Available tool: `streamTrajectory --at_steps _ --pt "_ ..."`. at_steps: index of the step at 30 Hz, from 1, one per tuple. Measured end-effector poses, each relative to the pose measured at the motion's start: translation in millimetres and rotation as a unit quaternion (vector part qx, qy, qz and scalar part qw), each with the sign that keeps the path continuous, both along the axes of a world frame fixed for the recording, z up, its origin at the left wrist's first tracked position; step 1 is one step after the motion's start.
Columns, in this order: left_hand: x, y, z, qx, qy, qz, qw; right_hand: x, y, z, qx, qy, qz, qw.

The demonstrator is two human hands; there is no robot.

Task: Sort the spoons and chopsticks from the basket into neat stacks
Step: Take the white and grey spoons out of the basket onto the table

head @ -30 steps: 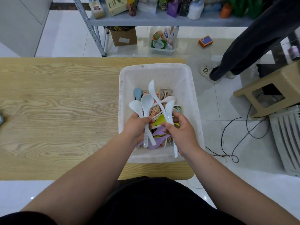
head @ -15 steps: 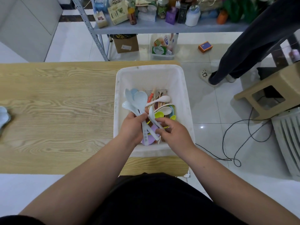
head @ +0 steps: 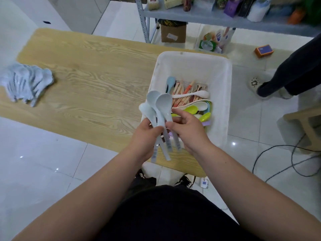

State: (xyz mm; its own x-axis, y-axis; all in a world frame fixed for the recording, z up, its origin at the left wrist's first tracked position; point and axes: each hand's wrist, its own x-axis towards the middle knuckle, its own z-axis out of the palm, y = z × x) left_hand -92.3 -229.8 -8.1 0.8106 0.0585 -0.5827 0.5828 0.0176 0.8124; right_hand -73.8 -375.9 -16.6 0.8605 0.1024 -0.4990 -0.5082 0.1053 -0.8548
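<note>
A white plastic basket [head: 224, 80] stands at the right end of the wooden table [head: 90, 73]. Inside it lie wooden chopsticks [head: 184, 89], white spoons [head: 199, 94], yellow-green spoons [head: 191, 109] and a blue spoon [head: 171, 81]. My left hand [head: 147, 136] grips a bunch of pale white spoons [head: 158, 105] by their handles, bowls up, over the basket's near left corner. My right hand [head: 189, 129] pinches the handle of one spoon in that bunch.
A crumpled grey cloth [head: 26, 84] lies at the table's left end. A metal shelf [head: 225, 20] with bottles and boxes stands behind the table. Another person's leg [head: 291, 73] is on the floor to the right, near a stool [head: 305, 122] and cables [head: 286, 160].
Both hands have lifted the white spoons together into one bunch and drawn it toward the basket's near left corner. The view has swung left, bringing the grey cloth into sight.
</note>
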Motion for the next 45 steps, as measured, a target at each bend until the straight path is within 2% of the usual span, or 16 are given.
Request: streamTrajectory --at_steps 5,13,22,26,31,36,45 --pt "-24.8 40.2 7.4 -0.014 -0.023 0.031 0.999 -12.7 46.3 -0.4 -0.087 -0.018 0.051 0.995" --pt "-68.2 155.7 12.0 -0.009 -0.050 0.074 0.996 -37.8 167.9 11.8 -0.124 -0.032 0.142 0.981" --pt "-118.9 300.8 16.9 -0.038 -0.025 0.167 0.985 -71.8 332.5 17.7 -0.146 -0.016 0.172 0.974" --pt "-123.7 342.4 17.7 -0.058 -0.013 0.203 0.977 -75.5 372.6 20.9 -0.169 -0.051 0.209 0.962" --pt "-104.8 375.7 11.0 -0.074 -0.002 0.195 0.978 -62.2 399.1 17.0 -0.216 -0.077 0.254 0.940" --pt "-64.9 403.7 5.5 -0.025 0.012 0.204 0.979 -22.7 426.3 8.2 -0.204 -0.070 0.263 0.940" --pt "17.9 473.1 7.9 0.113 0.016 0.223 0.968 78.7 497.6 0.1 -0.110 -0.012 0.267 0.957"
